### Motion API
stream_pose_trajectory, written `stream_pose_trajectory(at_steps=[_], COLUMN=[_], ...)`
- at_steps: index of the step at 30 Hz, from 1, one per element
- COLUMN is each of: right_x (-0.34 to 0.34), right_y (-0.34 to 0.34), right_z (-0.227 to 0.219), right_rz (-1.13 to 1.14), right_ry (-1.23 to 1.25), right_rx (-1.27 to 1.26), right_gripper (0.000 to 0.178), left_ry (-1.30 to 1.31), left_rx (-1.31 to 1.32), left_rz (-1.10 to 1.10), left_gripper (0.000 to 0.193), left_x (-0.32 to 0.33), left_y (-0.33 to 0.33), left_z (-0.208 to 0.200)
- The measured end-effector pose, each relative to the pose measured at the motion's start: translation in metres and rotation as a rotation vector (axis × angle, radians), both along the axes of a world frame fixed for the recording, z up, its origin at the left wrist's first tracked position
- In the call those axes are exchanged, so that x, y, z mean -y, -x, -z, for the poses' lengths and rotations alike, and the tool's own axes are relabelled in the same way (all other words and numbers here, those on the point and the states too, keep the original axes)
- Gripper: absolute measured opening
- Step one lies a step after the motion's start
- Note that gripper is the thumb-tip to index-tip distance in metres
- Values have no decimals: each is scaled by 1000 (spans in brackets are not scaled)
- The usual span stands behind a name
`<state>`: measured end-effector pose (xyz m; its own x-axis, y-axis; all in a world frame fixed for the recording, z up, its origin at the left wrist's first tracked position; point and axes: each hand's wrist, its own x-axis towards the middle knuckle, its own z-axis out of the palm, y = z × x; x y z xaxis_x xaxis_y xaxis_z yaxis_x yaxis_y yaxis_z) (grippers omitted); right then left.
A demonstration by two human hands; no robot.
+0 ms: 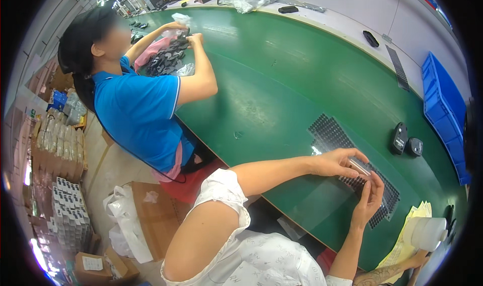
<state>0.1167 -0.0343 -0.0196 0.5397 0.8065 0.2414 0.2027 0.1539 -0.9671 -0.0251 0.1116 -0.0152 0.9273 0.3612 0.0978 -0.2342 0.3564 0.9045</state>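
Observation:
My left hand (334, 163) reaches over the green table with its thumb and fingers closed round a small shiny silver strip-like piece (359, 166). My right hand (370, 200) comes up from the near side, and its fingertips pinch the right end of that same piece. The exact kind of piece cannot be made out. Under both hands lies a clear sheet with rows of small black dots (329, 131), partly covered by them. Beyond the hands, to the right, two small black moulded devices (399, 138) rest on the table.
A co-worker in a blue shirt (136, 105) handles bagged dark parts (168, 57) at the left. At the right stand a blue bin (443, 110), yellow papers (410, 230) and a white bottle (425, 233). Another person's tattooed arm (392, 270) rests nearby. Cardboard boxes (156, 220) fill the floor left.

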Motion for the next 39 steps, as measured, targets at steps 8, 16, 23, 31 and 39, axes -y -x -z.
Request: stream_pose_trajectory(at_steps=[8,16,23,31,39], right_x=[-4,-20,-10,-7,-25], right_y=[-9,-6,-7,-27,12], right_z=[7,1,-6,5,-2], right_rz=[17,106,-81,130,-20], right_ry=[-11,453,448,236,108], right_rx=[3,1087,968,739,197], right_gripper=[32,58,63,33,34], left_ry=[7,120,87,185,166], left_rx=[-43,-44,-13,-64,-79], left_rz=[-66,107,147,59,-13], left_gripper=[34,29,29,30,29], left_x=[-13,-24,-23,-17,-12], left_y=[0,15,20,18,11], left_z=[11,0,2,-5,0])
